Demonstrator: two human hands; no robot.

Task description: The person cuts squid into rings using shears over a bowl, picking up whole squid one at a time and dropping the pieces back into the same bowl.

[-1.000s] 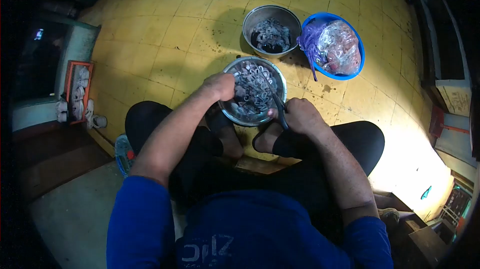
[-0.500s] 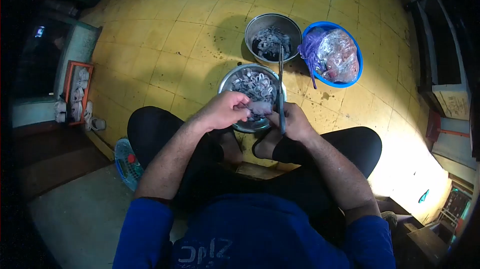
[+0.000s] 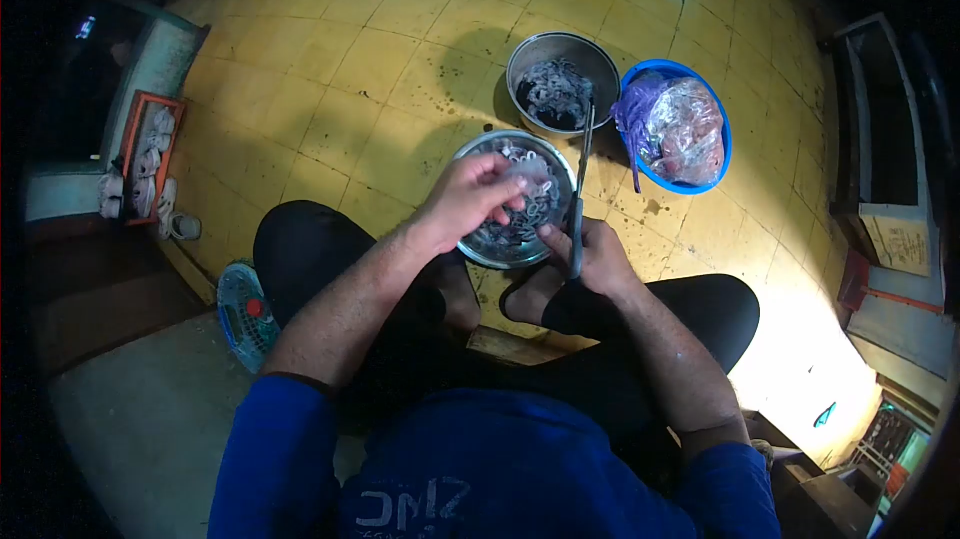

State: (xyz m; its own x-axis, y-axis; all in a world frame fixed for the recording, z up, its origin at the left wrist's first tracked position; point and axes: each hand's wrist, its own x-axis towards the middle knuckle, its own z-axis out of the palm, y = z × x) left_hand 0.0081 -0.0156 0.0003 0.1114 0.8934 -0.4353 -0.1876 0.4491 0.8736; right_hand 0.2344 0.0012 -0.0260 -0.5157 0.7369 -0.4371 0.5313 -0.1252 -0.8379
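Observation:
A pale, translucent piece of squid is between the fingers of my left hand, over the metal bowl. Blur softens the edges of the piece. My right hand is closed on a long knife, gripping its dark handle with the blade pointing away from me. It sits at the bowl's right rim, the thumb reaching inward. Cut squid rings fill much of the bowl, partly hidden by my left hand.
Behind the bowl, a deeper pot holds more greyish squid in dark liquid. Right of it, a blue basin contains purple and clear plastic bags. A shoe rack stands far left, near a blue fan-like object.
My left hand has lifted up and away from my right hand with the squid piece, which was held against the knife side before. The knife stays in my right hand. The view has shifted slightly.

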